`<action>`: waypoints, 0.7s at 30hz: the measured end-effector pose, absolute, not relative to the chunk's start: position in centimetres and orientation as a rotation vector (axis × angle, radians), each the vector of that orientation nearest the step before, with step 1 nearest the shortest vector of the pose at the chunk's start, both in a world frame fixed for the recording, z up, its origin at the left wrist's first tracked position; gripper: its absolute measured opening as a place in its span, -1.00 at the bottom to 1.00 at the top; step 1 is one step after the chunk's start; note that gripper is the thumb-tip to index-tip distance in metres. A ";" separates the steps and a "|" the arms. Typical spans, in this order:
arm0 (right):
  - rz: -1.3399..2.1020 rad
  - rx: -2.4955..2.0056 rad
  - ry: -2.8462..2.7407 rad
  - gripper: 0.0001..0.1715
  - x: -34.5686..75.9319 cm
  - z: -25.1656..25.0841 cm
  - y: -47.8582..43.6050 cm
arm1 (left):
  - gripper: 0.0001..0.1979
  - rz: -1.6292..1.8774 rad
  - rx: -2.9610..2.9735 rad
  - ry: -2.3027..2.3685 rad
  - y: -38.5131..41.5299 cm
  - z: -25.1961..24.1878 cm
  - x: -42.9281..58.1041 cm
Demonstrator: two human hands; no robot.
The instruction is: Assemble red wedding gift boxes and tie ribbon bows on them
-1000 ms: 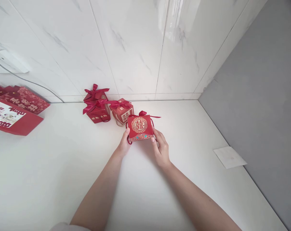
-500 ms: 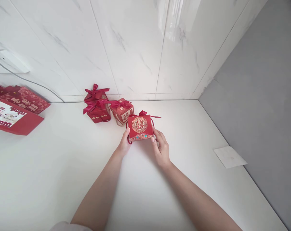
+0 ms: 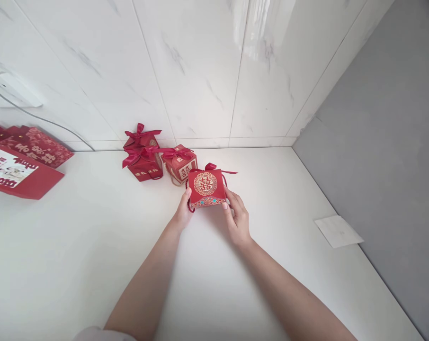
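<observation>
Between my two hands is a red gift box [image 3: 206,184] with a gold round emblem, a patterned lower band, a red ribbon bow on top and cord handles at its sides. My left hand [image 3: 182,210] is closed on its left side, the thumb at the lower left edge. On the right side my right hand [image 3: 238,215] grips it, thumb near the lower right corner; some fingers are hidden behind. Just behind and left of it stands another red gift box [image 3: 181,166] with a bow and rope handle.
Two more red gift boxes [image 3: 143,170] with bows stand by the tiled wall [image 3: 196,71]. Red paper bags [image 3: 40,182] lie at the far left, under a socket [image 3: 12,92] with a grey cable [image 3: 40,116]. A white paper piece [image 3: 338,232] rests at the right edge of the white table [image 3: 93,237].
</observation>
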State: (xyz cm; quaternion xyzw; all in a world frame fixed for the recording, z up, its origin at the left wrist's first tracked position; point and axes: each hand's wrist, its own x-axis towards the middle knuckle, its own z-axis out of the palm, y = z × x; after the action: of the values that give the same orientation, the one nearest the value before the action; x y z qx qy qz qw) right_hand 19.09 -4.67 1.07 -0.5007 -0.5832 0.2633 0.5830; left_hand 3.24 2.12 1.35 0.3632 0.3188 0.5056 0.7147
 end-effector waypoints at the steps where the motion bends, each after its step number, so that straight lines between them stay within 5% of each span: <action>1: 0.614 -1.167 -1.362 -0.49 19.1 1.1 -4.7 | -0.47 1.122 0.805 0.705 2.1 1.3 3.2; 21: 0.630 -1.173 -1.356 -0.51 19.1 1.2 -4.7 | -0.44 1.119 0.828 0.714 2.1 1.5 3.3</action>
State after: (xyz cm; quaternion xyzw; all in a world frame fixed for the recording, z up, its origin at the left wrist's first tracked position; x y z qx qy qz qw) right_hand 19.07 -4.66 1.18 -0.5021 -0.5806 0.2696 0.5815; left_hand 3.32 2.09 1.46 0.3728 0.3219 0.5042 0.7093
